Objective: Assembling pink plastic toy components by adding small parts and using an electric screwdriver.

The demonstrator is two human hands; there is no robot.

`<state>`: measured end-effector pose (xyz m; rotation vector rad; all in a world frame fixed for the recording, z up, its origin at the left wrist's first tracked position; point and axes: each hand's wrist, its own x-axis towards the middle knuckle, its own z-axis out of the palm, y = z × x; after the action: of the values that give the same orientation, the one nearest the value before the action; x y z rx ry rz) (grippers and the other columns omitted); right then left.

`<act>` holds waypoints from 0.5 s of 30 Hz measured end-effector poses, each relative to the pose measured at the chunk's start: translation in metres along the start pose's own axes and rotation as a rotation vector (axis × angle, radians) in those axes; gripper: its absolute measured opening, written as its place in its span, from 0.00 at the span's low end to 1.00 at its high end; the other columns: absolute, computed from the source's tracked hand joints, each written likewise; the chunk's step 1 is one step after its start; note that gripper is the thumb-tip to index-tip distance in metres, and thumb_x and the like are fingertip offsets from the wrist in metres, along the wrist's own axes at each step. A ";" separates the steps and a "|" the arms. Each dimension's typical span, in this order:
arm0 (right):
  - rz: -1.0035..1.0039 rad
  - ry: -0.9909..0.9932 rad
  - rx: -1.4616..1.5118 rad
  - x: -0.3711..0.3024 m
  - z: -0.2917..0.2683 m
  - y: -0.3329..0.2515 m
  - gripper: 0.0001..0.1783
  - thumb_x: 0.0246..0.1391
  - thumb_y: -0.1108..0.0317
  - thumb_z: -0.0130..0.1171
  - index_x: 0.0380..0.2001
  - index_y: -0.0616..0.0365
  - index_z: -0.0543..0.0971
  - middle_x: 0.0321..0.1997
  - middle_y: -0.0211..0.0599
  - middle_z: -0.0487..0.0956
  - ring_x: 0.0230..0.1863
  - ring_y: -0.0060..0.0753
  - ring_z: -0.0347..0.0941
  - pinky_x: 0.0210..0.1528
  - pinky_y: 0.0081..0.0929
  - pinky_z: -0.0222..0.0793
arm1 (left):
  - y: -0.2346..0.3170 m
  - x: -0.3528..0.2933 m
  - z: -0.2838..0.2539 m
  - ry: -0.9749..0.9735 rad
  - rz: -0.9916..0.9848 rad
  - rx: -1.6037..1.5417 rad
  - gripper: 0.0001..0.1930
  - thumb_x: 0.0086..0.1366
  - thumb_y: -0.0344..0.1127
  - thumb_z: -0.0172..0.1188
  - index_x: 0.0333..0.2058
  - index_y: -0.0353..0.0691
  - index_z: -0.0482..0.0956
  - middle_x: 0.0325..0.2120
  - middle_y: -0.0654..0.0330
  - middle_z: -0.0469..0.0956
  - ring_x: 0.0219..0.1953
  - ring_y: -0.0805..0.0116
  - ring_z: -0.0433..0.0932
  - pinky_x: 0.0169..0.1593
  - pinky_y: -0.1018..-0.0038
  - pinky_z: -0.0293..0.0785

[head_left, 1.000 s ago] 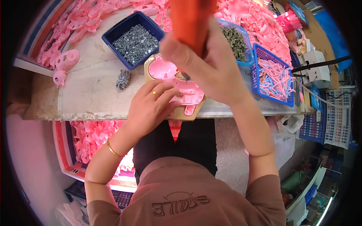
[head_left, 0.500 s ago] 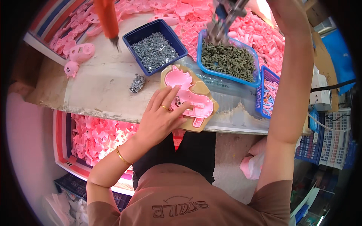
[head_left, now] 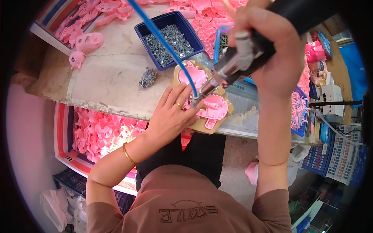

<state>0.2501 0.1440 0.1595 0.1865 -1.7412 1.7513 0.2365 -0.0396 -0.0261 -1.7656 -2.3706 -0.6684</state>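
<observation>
A pink plastic half-shell (head_left: 217,108) lies in a tan shaped holder (head_left: 201,126) at the table's front edge. My left hand (head_left: 169,112) rests on its left side, fingers stretched out, the fingertips by the middle of the shell. In my right hand (head_left: 278,50) is a black power screwdriver (head_left: 229,70) with a metal nose, slanting down to the left. Its tip reaches the shell beside my left fingertips; whether it touches is hard to tell. A blue hose (head_left: 155,31) runs down to the tip.
Behind the holder stands a dark blue bin (head_left: 191,32) of small screws. A spiky clump of screws (head_left: 147,77) lies left of it. A light blue tray (head_left: 216,50) is partly hidden by the screwdriver. Pink parts (head_left: 110,130) fill a box below the table; a basket (head_left: 298,131) stands right.
My right hand has come down from the upper right, bringing the screwdriver to the shell. The orange tool at the upper left is out of view. My left hand stays on the shell.
</observation>
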 end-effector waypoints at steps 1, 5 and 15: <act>0.064 0.067 0.102 -0.011 0.013 -0.009 0.35 0.47 0.74 0.57 0.59 0.68 0.60 0.21 0.39 0.75 0.14 0.26 0.69 0.17 0.19 0.64 | 0.000 -0.001 0.000 -0.003 -0.003 0.000 0.24 0.59 0.46 0.64 0.55 0.52 0.75 0.61 0.48 0.65 0.65 0.51 0.61 0.67 0.53 0.57; 0.033 0.072 -0.047 -0.018 0.010 0.007 0.37 0.46 0.74 0.59 0.59 0.70 0.58 0.21 0.37 0.75 0.16 0.26 0.71 0.19 0.19 0.66 | 0.002 -0.002 0.000 0.005 -0.008 0.016 0.24 0.59 0.45 0.64 0.54 0.52 0.75 0.60 0.48 0.67 0.65 0.51 0.61 0.67 0.53 0.57; -0.351 0.027 0.024 -0.009 -0.012 0.026 0.26 0.49 0.80 0.60 0.51 0.69 0.65 0.22 0.30 0.75 0.19 0.19 0.71 0.25 0.19 0.68 | 0.003 0.002 0.005 0.053 0.027 -0.022 0.18 0.58 0.39 0.64 0.47 0.46 0.77 0.60 0.43 0.65 0.64 0.44 0.62 0.68 0.50 0.56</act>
<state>0.2475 0.1542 0.1312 0.4487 -1.5594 1.5100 0.2396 -0.0346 -0.0289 -1.7624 -2.3102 -0.7302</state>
